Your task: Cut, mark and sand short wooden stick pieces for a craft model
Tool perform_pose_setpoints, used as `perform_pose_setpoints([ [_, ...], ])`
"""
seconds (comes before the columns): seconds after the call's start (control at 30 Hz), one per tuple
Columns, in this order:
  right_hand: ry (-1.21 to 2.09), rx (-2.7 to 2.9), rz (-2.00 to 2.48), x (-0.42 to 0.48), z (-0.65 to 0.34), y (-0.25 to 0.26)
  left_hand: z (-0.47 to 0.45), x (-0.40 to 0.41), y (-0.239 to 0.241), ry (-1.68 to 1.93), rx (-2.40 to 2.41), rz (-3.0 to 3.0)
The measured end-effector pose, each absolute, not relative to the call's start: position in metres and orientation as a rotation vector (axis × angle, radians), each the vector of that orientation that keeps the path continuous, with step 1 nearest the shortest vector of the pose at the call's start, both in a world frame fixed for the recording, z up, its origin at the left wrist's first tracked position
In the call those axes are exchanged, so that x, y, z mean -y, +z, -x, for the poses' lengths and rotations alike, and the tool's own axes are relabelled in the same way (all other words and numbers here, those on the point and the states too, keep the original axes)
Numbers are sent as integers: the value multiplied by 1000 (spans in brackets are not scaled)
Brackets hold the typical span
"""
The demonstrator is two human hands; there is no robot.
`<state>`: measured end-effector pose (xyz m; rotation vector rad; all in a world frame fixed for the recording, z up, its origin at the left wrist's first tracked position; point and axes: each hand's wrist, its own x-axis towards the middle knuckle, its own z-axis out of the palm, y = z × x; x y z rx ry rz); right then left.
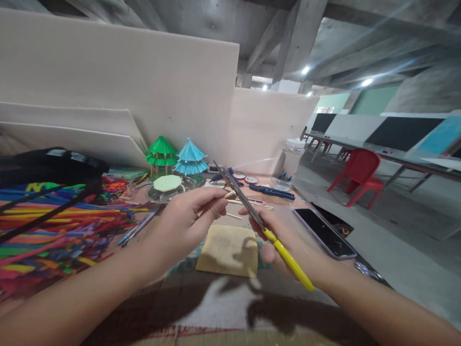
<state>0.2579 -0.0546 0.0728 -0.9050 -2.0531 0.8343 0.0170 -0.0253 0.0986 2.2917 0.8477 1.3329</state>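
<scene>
My left hand (187,216) is closed in a pinch on a thin wooden stick (229,194) held above the table. My right hand (279,240) grips yellow-handled scissors (259,223), whose long blades point up and left and meet the end of the stick. Below both hands lies a tan square of paper (228,251). A few more short sticks (248,202) lie on the table just behind the blades.
A heap of coloured pipe cleaners (54,226) fills the left. Green (161,153) and blue (190,158) paper pagodas, a glass dish (167,187), a blue tool (272,192) and a clear jar (290,163) stand behind. Two phones (324,231) lie right. Red chairs (360,175) stand beyond.
</scene>
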Motion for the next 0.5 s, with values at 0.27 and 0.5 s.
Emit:
perform_pose_setpoints([
  [0.27,863,2043,922,57,-258,69,-19,28,99,1370,-875,-2310],
  [0.5,638,2123,865,52,-255,76,-19,29,102,1369,-911,-2340],
])
